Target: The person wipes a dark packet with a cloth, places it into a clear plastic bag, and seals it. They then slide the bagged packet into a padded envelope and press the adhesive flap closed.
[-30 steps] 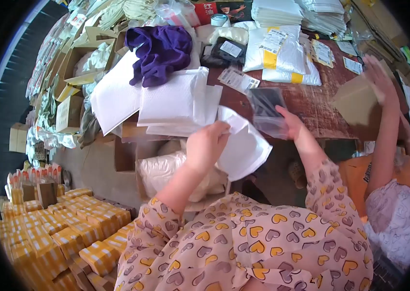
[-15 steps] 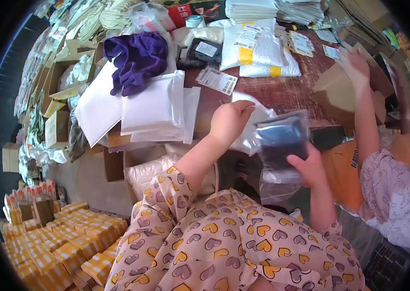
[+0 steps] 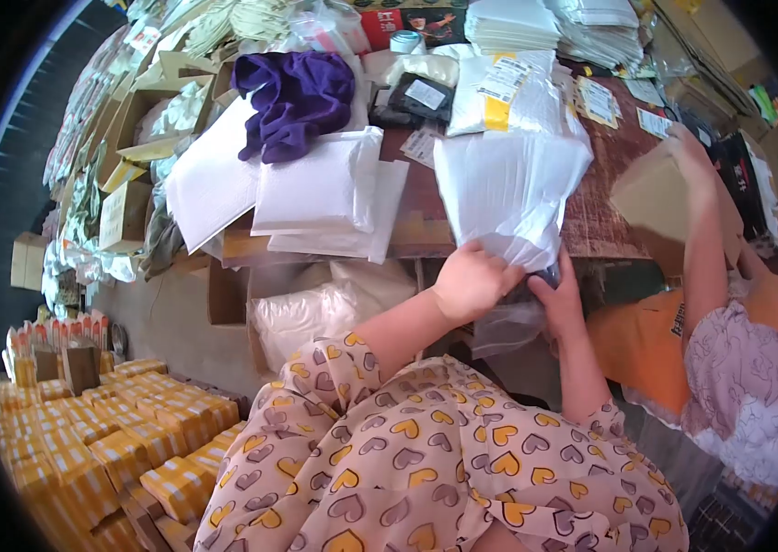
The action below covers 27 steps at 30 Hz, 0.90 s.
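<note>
Both hands are closed on the lower edge of a white mailer bag [image 3: 510, 189] held upright over the front edge of the wooden table [image 3: 600, 225], the left hand [image 3: 470, 283] beside the right hand [image 3: 557, 296], which also grips a clear plastic bag [image 3: 508, 322] hanging under it.

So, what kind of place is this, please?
Probably a small parcel-packing workshop: white mailer bags piled on the wooden table, labelled parcels, and stacked yellow boxes on the floor.
</note>
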{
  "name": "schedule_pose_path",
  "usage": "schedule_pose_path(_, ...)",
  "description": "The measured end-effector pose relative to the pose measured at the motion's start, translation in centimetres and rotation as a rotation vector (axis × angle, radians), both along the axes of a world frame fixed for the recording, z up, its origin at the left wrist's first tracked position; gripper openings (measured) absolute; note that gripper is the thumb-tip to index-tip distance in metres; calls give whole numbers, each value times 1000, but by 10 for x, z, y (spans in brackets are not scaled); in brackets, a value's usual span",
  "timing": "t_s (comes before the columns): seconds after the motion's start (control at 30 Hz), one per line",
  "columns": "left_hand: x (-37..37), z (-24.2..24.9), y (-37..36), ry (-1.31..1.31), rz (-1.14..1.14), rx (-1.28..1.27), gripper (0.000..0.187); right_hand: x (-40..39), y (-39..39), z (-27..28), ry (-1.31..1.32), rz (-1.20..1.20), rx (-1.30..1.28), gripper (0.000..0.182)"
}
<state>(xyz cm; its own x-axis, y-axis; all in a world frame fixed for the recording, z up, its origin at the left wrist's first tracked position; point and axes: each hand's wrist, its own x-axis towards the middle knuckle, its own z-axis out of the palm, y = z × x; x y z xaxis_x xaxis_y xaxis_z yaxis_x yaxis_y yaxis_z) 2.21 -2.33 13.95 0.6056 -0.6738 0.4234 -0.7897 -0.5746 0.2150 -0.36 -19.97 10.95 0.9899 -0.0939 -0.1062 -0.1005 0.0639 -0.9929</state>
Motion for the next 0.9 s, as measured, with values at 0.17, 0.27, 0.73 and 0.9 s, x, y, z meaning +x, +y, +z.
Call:
schedule_pose_path(0.17,2,-46,22,496,309,-204,18,14,-20,-38,241,44,356,42)
schedule_pose_path(0.27,11,-53,32,789,495,-358,39,19,-18,-39,274,14,409,43)
schedule_pose_path(0.73,-17,-72,-11,1659,426,-1603,42,43,8,-73,465,-157,623,43)
schedule_pose_path(0.9,-4,-93,3,1881,482,-1796,38,55,-11,-77,705,131,553,30)
